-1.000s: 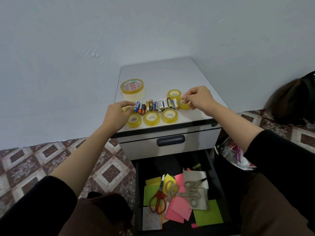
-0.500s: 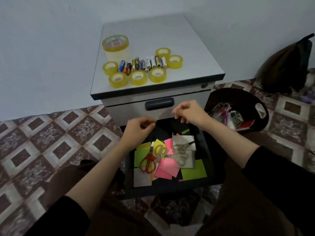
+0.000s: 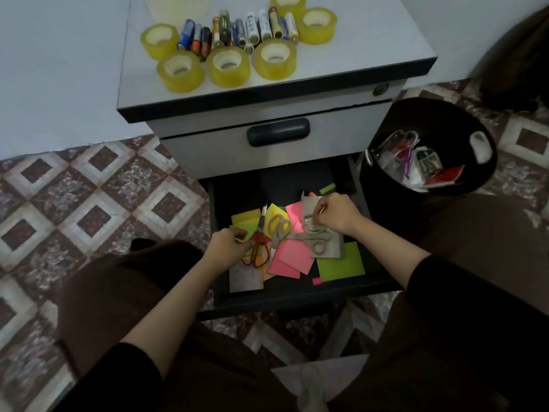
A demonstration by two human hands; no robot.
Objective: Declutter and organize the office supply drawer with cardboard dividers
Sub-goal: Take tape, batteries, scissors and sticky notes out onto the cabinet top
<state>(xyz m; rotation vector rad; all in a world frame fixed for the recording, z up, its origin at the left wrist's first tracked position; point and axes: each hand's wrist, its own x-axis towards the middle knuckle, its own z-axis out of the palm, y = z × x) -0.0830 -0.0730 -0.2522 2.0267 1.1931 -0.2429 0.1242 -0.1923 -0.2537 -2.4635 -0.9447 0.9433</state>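
The lower drawer [image 3: 219,295] is pulled open, and loose sticky notes in pink [image 3: 292,257], green [image 3: 340,261] and yellow lie jumbled inside it. On the notes lie red-handled scissors [image 3: 257,254], pale-handled scissors [image 3: 279,227] and grey scissors [image 3: 319,242]. My left hand [image 3: 224,248] is in the drawer's left side, fingers curled at the red scissors' handle. My right hand [image 3: 338,217] hovers over the grey scissors and a grey card [image 3: 310,203], its fingertips curled down onto the scissors' upper handle.
On the cabinet top [image 3: 371,40] stand several yellow tape rolls [image 3: 228,66] around a row of batteries [image 3: 237,29]. The upper drawer's handle [image 3: 277,132] is shut. A black bin [image 3: 439,120] with rubbish stands to the right on the patterned tiles [image 3: 98,200].
Both hands left the tape rolls on the cabinet top and came down into the open drawer. The view tilted down with them.
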